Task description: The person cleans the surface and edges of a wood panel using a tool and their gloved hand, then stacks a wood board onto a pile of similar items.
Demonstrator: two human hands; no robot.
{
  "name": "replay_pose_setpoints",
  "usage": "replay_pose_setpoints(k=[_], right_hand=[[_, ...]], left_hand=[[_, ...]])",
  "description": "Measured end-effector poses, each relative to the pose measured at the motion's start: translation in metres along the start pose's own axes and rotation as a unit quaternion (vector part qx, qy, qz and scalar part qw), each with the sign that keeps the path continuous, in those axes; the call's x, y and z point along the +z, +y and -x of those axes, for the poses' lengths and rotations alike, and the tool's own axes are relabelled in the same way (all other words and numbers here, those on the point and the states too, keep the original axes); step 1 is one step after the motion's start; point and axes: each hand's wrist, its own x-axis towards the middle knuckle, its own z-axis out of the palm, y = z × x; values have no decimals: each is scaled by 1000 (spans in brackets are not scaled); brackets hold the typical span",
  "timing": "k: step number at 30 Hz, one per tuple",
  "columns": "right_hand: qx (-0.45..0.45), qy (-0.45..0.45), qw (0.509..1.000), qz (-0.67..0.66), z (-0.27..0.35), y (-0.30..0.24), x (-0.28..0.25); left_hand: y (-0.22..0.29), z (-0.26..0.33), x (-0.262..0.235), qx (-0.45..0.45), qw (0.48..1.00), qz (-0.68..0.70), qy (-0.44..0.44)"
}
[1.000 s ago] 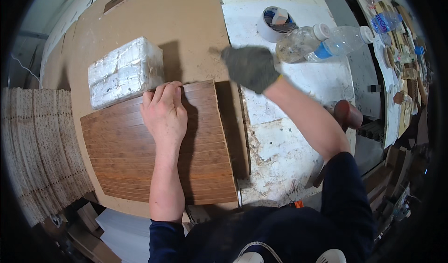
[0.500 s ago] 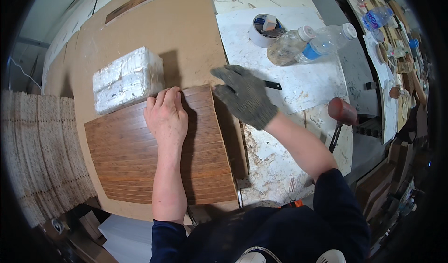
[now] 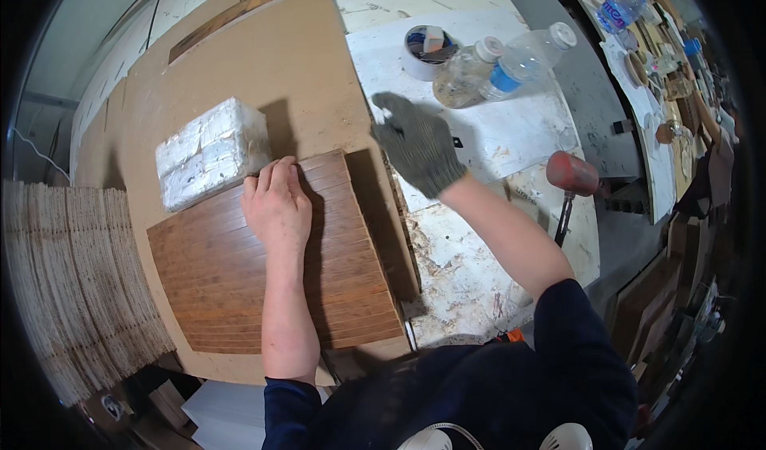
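Observation:
A brown slatted wooden panel (image 3: pixel 215 274) lies on the tan board. My bare left hand (image 3: pixel 277 203) presses on it, fingers bent together over its far edge; the fingertips are partly hidden. Touching or close by the panel's far edge stands a block wrapped in shiny clear film (image 3: pixel 211 155). My right hand (image 3: pixel 419 145), in a dark grey knit glove, hovers past the panel's right edge. Thumb and fingers are curved apart, with nothing visible between them. Close beside the glove shows the end of a flat black strip (image 3: pixel 457 142); its remainder is hidden behind the hand.
Right of my gloved hand are a roll of tape with small items inside (image 3: pixel 423 65), two plastic bottles (image 3: pixel 511 67) and a red-headed mallet (image 3: pixel 572 175). A tall stack of pale sheets (image 3: pixel 76 282) stands at left. A cluttered bench (image 3: pixel 658 91) runs along the far right.
My gloved right hand has shifted rightward over the black strip, covering more of it, and its fingers are more curved. The left hand stays on the panel. The whole view has shifted slightly.

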Motion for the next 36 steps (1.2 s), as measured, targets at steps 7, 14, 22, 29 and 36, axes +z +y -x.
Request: replay_pose_setpoints(k=[7,14,22,29,36], right_hand=[[-3,-29,996,90,138,7,-76],[99,-62,992,48,219,-2,-113],[107,-3,993,44,227,8,-123],[131,-1,990,56,240,21,-117],[103,-6,985,139,242,28,-109]], left_hand=[[4,-1,-4,108,989,90,33],[36,-28,-6,66,991,35,-107],[40,-29,23,47,998,30,15],[39,-27,25,78,996,23,38],[41,-27,25,100,993,13,63]])
